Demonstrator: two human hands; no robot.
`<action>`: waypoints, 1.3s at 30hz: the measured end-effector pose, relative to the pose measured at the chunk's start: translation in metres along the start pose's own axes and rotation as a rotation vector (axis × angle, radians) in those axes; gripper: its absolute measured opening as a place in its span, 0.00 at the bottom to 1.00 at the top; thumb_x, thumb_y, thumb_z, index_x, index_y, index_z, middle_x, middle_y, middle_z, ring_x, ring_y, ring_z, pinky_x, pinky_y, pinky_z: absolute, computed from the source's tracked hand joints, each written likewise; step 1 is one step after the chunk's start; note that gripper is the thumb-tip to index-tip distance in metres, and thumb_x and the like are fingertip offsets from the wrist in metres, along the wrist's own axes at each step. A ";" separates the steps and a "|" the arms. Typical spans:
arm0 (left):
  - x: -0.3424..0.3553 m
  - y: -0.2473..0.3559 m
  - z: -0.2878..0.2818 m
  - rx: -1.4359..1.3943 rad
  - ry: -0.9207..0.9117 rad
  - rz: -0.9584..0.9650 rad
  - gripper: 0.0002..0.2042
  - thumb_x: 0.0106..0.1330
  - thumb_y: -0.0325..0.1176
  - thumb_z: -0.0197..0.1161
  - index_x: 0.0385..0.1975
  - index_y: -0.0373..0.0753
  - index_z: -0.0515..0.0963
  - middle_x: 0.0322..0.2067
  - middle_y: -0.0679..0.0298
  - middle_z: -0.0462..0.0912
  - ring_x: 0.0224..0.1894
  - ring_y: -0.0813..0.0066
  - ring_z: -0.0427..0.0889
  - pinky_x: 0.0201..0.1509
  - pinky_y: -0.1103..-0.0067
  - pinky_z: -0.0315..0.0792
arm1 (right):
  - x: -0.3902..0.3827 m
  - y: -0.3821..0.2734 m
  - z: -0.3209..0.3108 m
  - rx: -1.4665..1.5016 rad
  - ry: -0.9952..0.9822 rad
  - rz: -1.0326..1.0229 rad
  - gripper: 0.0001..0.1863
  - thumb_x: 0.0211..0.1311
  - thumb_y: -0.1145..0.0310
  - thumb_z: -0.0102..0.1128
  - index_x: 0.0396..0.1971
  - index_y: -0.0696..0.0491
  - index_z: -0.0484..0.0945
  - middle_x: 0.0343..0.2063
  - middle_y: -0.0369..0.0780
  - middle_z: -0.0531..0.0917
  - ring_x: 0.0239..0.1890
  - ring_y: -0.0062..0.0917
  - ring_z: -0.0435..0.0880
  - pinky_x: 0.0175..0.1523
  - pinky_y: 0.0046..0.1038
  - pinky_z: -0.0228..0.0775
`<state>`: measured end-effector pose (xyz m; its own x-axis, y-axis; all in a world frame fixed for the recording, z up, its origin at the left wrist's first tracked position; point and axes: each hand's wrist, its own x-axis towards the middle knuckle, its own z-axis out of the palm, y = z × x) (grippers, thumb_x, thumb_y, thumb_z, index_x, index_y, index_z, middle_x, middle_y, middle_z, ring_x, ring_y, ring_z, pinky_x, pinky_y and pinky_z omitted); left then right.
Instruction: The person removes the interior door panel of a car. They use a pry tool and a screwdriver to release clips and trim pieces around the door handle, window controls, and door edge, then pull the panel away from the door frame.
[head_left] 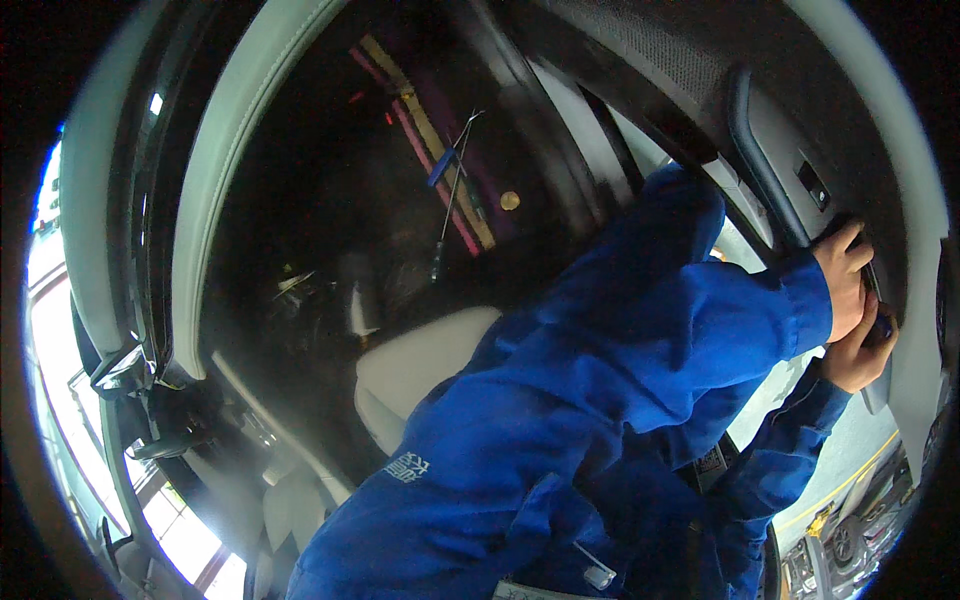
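Both my hands are at the dark lower part of a car door panel, on the far right. My left hand lies against the panel with its fingers bent over a dark edge; what they grip is hidden. Just below and touching it, my right hand is closed around a small dark piece whose kind I cannot make out. A dark curved pull handle runs down toward my left hand. Beside it sits a small black switch in a grey trim plate. Blue sleeves cover both arms.
On the dark surface inside the car lie a long thin-shafted screwdriver, a blue-handled tool, yellow and pink strips and a round gold-coloured disc. A pale seat is below them. Vehicles stand outside at lower right.
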<state>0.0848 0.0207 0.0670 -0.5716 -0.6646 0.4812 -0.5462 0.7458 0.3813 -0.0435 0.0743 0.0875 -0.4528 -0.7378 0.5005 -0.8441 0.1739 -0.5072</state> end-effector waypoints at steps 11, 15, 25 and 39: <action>-0.005 -0.001 -0.005 0.048 0.012 0.014 0.17 0.69 0.43 0.55 0.39 0.43 0.91 0.43 0.61 0.91 0.61 0.53 0.75 0.76 0.44 0.48 | -0.004 -0.003 0.002 0.163 -0.016 -0.004 0.15 0.71 0.65 0.66 0.46 0.62 0.80 0.43 0.48 0.87 0.42 0.30 0.86 0.48 0.31 0.82; -0.004 0.000 0.000 0.047 0.062 0.002 0.17 0.68 0.42 0.55 0.39 0.42 0.90 0.40 0.60 0.91 0.59 0.54 0.76 0.76 0.44 0.48 | 0.001 0.000 0.001 0.151 -0.034 0.031 0.15 0.72 0.65 0.66 0.47 0.62 0.80 0.43 0.48 0.87 0.41 0.29 0.85 0.47 0.31 0.82; -0.011 -0.006 -0.010 0.004 0.241 0.010 0.12 0.55 0.39 0.59 0.23 0.38 0.86 0.28 0.58 0.87 0.48 0.57 0.80 0.71 0.46 0.59 | -0.003 -0.006 0.002 0.245 -0.098 0.047 0.12 0.72 0.69 0.65 0.47 0.61 0.79 0.42 0.47 0.87 0.43 0.27 0.84 0.48 0.30 0.79; -0.122 -0.001 -0.057 -0.593 0.410 0.108 0.13 0.49 0.23 0.68 0.36 0.32 0.83 0.33 0.57 0.83 0.38 0.58 0.84 0.38 0.69 0.80 | -0.034 -0.066 -0.013 0.297 -0.141 0.214 0.06 0.72 0.75 0.60 0.43 0.59 0.74 0.32 0.43 0.87 0.36 0.23 0.87 0.43 0.23 0.78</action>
<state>0.1898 0.1038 0.0534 -0.2643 -0.6024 0.7531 -0.0097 0.7825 0.6225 0.0242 0.0964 0.1128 -0.5483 -0.7912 0.2709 -0.6059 0.1526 -0.7807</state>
